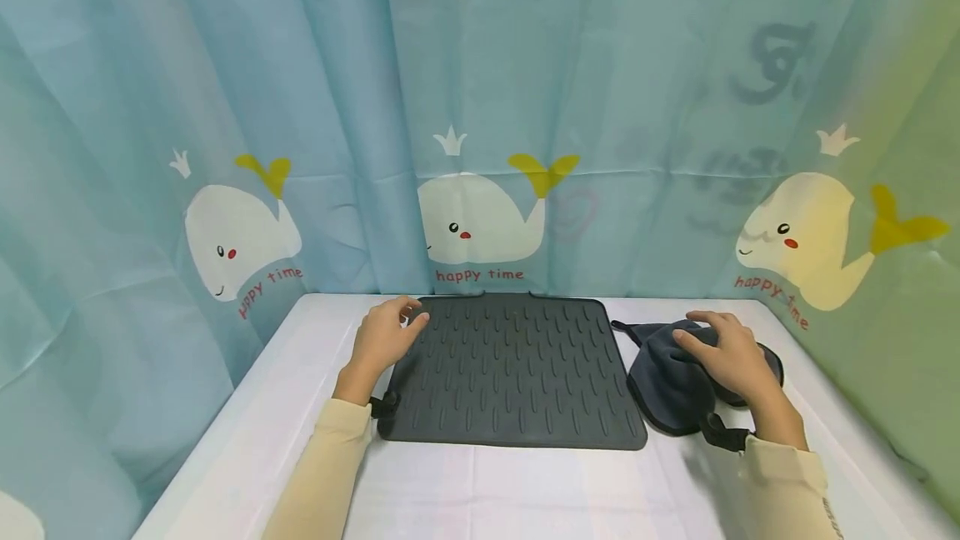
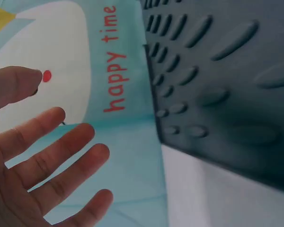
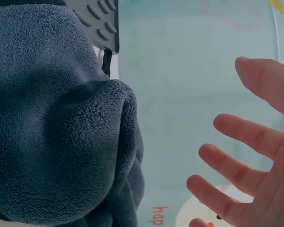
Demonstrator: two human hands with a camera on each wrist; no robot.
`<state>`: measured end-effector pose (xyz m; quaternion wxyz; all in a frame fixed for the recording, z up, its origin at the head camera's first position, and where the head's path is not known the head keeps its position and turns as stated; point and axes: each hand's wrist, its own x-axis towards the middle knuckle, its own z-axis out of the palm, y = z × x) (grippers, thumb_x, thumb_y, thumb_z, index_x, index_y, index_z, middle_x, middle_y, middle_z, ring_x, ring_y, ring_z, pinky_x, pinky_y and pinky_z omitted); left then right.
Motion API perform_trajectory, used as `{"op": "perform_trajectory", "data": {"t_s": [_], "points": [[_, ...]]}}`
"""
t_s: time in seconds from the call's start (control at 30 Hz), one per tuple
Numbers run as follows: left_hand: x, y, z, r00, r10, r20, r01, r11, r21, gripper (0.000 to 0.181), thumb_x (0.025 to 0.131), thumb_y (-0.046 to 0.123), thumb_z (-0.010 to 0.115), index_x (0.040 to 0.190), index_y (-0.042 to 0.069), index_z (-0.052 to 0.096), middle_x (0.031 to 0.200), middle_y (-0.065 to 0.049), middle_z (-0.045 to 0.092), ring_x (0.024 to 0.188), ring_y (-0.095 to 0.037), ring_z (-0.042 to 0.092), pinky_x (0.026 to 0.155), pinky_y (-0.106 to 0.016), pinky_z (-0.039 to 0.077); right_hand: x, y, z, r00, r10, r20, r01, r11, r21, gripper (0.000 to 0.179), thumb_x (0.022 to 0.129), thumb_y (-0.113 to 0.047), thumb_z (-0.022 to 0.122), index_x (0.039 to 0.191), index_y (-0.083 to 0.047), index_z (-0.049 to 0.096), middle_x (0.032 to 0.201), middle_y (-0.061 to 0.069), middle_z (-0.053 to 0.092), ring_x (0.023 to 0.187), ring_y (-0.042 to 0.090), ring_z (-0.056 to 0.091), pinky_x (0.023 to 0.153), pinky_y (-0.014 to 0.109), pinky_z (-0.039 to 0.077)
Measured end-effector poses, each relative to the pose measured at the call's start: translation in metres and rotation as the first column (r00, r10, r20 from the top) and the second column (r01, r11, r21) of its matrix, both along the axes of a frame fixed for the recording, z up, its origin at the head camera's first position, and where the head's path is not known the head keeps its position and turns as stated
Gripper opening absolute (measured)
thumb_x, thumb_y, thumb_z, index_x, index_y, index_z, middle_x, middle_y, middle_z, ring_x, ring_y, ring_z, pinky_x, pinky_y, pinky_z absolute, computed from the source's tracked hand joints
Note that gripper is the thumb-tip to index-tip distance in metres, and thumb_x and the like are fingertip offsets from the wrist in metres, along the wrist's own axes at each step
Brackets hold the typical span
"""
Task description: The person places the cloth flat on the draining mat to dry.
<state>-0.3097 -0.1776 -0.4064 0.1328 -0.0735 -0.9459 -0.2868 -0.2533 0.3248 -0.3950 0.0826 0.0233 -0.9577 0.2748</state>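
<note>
A dark grey ridged rubber mat (image 1: 517, 373) lies flat on the white table. Over its left edge hovers my left hand (image 1: 384, 336), fingers loosely spread and holding nothing; the left wrist view shows its fingers (image 2: 61, 182) apart from the mat (image 2: 227, 94). To the right of the mat sits a crumpled dark blue-grey fleece cloth (image 1: 667, 382) with black edging and a hanging loop. My right hand (image 1: 727, 357) is above this cloth. In the right wrist view its relaxed fingers (image 3: 232, 165) stand clear of the bunched cloth (image 3: 57, 118), with nothing between them.
A blue-green curtain (image 1: 480, 65) printed with white whales closes off the back and both sides. The white table (image 1: 480, 490) extends in front of the mat. Black straps (image 1: 723, 433) sit at both wrists.
</note>
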Motion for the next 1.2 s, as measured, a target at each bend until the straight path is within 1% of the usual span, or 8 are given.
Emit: {"op": "perform_trajectory", "data": {"t_s": [0.1, 0.2, 0.33, 0.47, 0.67, 0.77, 0.97, 1.2], "points": [[-0.001, -0.001, -0.008, 1.0, 0.012, 0.025, -0.012, 1.0, 0.009, 0.036, 0.099, 0.038, 0.066, 0.125, 0.012, 0.07, 0.118, -0.011, 0.074, 0.109, -0.032, 0.069, 0.084, -0.05, 0.056, -0.001, 0.0, -0.001, 1.0, -0.013, -0.002, 0.013, 1.0, -0.01, 0.066, 0.104, -0.049, 0.053, 0.145, 0.003, 0.049, 0.147, 0.04, 0.038, 0.127, 0.063, 0.036, 0.095, 0.076, 0.033], [-0.003, -0.005, -0.015, 0.998, 0.041, 0.05, -0.041, 0.999, -0.002, 0.035, 0.099, 0.034, 0.067, 0.125, 0.011, 0.07, 0.119, -0.012, 0.074, 0.107, -0.032, 0.07, 0.082, -0.051, 0.056, -0.002, 0.003, -0.001, 1.0, -0.024, -0.008, 0.024, 0.999, -0.027, 0.066, 0.104, -0.048, 0.053, 0.145, 0.004, 0.048, 0.146, 0.041, 0.038, 0.126, 0.062, 0.037, 0.095, 0.074, 0.035], [-0.004, -0.009, -0.02, 0.992, 0.086, 0.092, -0.083, 0.996, -0.026, 0.036, 0.097, 0.029, 0.07, 0.127, 0.009, 0.069, 0.12, -0.016, 0.072, 0.102, -0.034, 0.07, 0.078, -0.05, 0.056, -0.003, 0.006, -0.007, 0.999, -0.033, -0.011, 0.032, 0.999, -0.034, 0.065, 0.104, -0.046, 0.054, 0.144, 0.005, 0.049, 0.143, 0.041, 0.04, 0.123, 0.059, 0.04, 0.093, 0.071, 0.037], [-0.005, -0.012, -0.024, 0.984, 0.105, 0.147, -0.101, 0.994, -0.033, 0.038, 0.096, 0.026, 0.071, 0.129, 0.008, 0.069, 0.122, -0.018, 0.071, 0.098, -0.036, 0.069, 0.076, -0.049, 0.055, -0.005, 0.01, -0.015, 0.999, -0.035, -0.005, 0.035, 0.999, -0.011, 0.063, 0.104, -0.045, 0.056, 0.141, 0.006, 0.051, 0.138, 0.04, 0.043, 0.119, 0.058, 0.042, 0.091, 0.07, 0.038], [-0.009, -0.014, -0.031, 0.966, 0.11, 0.233, -0.114, 0.993, 0.004, 0.041, 0.097, 0.024, 0.07, 0.134, 0.007, 0.066, 0.126, -0.02, 0.068, 0.098, -0.037, 0.068, 0.08, -0.05, 0.055, -0.009, 0.015, -0.021, 1.0, -0.013, 0.005, 0.013, 1.0, 0.023, 0.063, 0.102, -0.043, 0.06, 0.138, 0.008, 0.053, 0.133, 0.042, 0.048, 0.121, 0.058, 0.042, 0.098, 0.07, 0.031], [-0.011, -0.016, -0.034, 0.96, 0.106, 0.257, -0.115, 0.993, 0.018, 0.041, 0.096, 0.021, 0.071, 0.135, 0.006, 0.065, 0.123, -0.02, 0.069, 0.101, -0.037, 0.067, 0.083, -0.05, 0.055, -0.012, 0.015, -0.023, 0.999, -0.003, 0.043, 0.001, 0.999, 0.045, 0.065, 0.1, -0.044, 0.062, 0.137, 0.009, 0.053, 0.132, 0.043, 0.051, 0.123, 0.059, 0.04, 0.1, 0.071, 0.028], [-0.012, -0.018, -0.036, 0.954, 0.109, 0.278, -0.121, 0.992, 0.027, 0.041, 0.094, 0.016, 0.073, 0.133, 0.005, 0.066, 0.112, -0.015, 0.072, 0.095, -0.032, 0.068, 0.082, -0.048, 0.055, -0.015, 0.01, -0.028, 0.99, -0.007, 0.142, 0.0, 0.999, 0.048, 0.069, 0.099, -0.045, 0.064, 0.138, 0.01, 0.051, 0.131, 0.043, 0.049, 0.12, 0.065, 0.037, 0.095, 0.074, 0.034], [-0.012, -0.022, -0.039, 0.961, 0.111, 0.255, -0.121, 0.992, 0.025, 0.038, 0.092, 0.01, 0.072, 0.129, 0.002, 0.068, 0.107, -0.014, 0.074, 0.089, -0.029, 0.07, 0.08, -0.046, 0.056, -0.018, 0.008, -0.033, 0.981, -0.016, 0.192, 0.006, 0.998, 0.055, 0.069, 0.098, -0.041, 0.065, 0.139, 0.012, 0.049, 0.13, 0.044, 0.046, 0.119, 0.066, 0.042, 0.095, 0.073, 0.04]]}}
